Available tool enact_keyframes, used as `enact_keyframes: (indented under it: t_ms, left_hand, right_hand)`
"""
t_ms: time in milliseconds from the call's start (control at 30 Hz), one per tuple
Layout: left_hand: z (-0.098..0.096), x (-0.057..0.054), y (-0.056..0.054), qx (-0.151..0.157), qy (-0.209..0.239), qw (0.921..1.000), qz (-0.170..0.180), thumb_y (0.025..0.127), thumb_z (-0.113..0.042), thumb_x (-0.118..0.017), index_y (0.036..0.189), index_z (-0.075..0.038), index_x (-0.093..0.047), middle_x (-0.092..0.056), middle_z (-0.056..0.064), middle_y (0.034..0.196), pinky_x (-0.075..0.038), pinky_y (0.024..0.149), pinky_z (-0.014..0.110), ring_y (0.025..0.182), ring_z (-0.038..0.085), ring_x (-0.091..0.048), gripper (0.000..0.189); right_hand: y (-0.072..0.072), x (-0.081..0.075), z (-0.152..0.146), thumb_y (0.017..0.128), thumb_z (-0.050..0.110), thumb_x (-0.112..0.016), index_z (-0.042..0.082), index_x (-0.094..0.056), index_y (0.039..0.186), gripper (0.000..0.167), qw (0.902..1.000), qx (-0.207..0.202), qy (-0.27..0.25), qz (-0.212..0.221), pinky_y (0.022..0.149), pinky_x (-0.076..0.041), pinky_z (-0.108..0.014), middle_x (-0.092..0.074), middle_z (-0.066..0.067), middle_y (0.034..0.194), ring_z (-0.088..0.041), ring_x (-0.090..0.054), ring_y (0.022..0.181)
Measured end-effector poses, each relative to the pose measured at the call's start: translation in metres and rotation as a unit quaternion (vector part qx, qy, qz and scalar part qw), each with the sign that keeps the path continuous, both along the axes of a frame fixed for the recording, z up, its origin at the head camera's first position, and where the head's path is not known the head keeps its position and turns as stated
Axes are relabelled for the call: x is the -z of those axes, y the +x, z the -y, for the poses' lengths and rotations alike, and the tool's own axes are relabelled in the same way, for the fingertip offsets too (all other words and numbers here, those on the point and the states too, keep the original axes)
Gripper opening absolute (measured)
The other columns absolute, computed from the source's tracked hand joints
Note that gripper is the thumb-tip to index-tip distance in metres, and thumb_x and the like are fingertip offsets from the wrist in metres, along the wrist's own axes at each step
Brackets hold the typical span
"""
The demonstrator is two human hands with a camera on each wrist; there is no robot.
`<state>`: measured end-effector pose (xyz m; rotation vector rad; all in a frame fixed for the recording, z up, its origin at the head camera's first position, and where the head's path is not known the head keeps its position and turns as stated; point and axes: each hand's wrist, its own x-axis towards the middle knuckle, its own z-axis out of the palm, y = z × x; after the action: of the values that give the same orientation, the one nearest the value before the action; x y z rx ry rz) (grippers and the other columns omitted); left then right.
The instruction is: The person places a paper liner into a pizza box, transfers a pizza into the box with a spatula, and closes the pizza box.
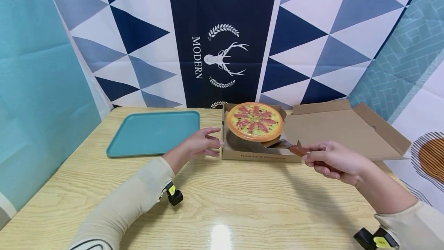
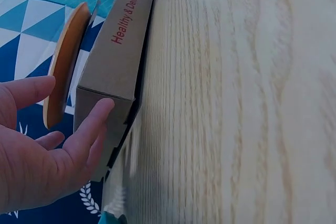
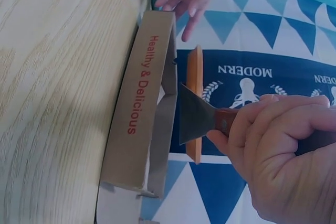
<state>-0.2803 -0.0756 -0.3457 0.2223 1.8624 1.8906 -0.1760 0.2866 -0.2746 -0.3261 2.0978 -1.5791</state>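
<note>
A toy-like pizza with an orange crust and red strips on top rests on a metal spatula with a wooden handle. My right hand grips that handle, holding the pizza raised above an open cardboard pizza box. In the right wrist view the blade lies under the pizza, with a gap between them and the box. At the box's left end is my left hand, its fingers spread and holding nothing. In the left wrist view its fingertips are by the box corner; contact is hard to tell.
A teal tray lies on the wooden table, left of the box. The box's lid is folded back to the right. Behind the table hangs a patterned cloth.
</note>
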Motion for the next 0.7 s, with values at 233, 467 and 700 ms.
enact_keyframes:
  t_ms: [233, 467, 700]
  left_hand:
    - [-0.005, 0.0, 0.001, 0.006, -0.006, 1.0, 0.005, 0.093, 0.002, -0.061, 0.155, -0.011, -0.024, -0.027, 0.031, 0.15, -0.053, 0.088, 0.05, 0.126, 0.042, -0.047, 0.074]
    - [-0.009, 0.002, -0.003, -0.003, -0.013, 0.9999, 0.009, 0.093, 0.003, -0.061, 0.157, -0.017, -0.021, -0.017, 0.027, 0.156, -0.054, 0.086, 0.047, 0.129, 0.047, -0.042, 0.078]
    - [-0.012, 0.004, -0.007, -0.006, -0.021, 0.9997, 0.007, 0.092, 0.004, -0.062, 0.157, -0.021, -0.02, -0.018, 0.021, 0.157, -0.058, 0.077, 0.041, 0.127, 0.039, -0.047, 0.082]
  right_hand:
    - [-0.003, 0.006, -0.002, 0.098, 0.009, -0.053, -0.002, -0.055, 0.094, 0.011, 1.0, -0.001, 0.003, 0.004, 0.04, -0.033, -0.013, -0.051, 0.002, 0.065, -0.002, -0.037, 0.043]
    - [-0.006, 0.01, -0.003, 0.097, 0.007, -0.053, 0.0, -0.055, 0.093, 0.009, 0.9999, 0.004, 0.0, 0.016, 0.04, -0.032, -0.012, -0.051, 0.002, 0.065, -0.001, -0.038, 0.043]
    - [-0.011, 0.015, -0.005, 0.096, 0.006, -0.053, -0.001, -0.055, 0.093, 0.008, 0.9996, 0.015, -0.002, 0.024, 0.039, -0.033, -0.012, -0.051, 0.001, 0.066, -0.002, -0.037, 0.044]
